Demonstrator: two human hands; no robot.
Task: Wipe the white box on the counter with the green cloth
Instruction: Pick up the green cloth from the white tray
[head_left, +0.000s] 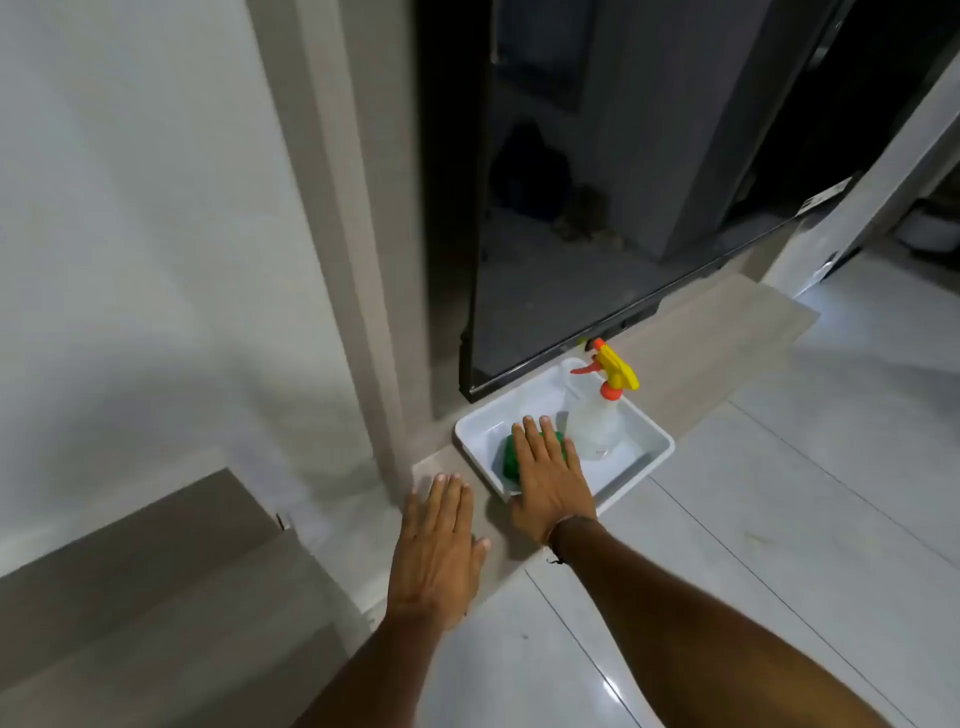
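A shallow white box (652, 457) sits on a low grey-brown ledge (727, 338) below a dark glass panel. Inside it lies a folded green cloth (511, 457), mostly covered by my right hand (550, 478), which presses flat on the cloth with fingers spread over the box's near-left part. My left hand (439, 551) rests flat on the ledge just left of the box, palm down, fingers slightly apart, holding nothing. A clear spray bottle (595, 415) with a yellow and orange trigger head stands in the box to the right of the cloth.
A dark glass panel (597, 182) rises directly behind the box. A white wall and grey frame (353, 234) stand to the left. Glossy white floor tiles (779, 519) spread to the right and front. A lower wooden surface (156, 571) lies at left.
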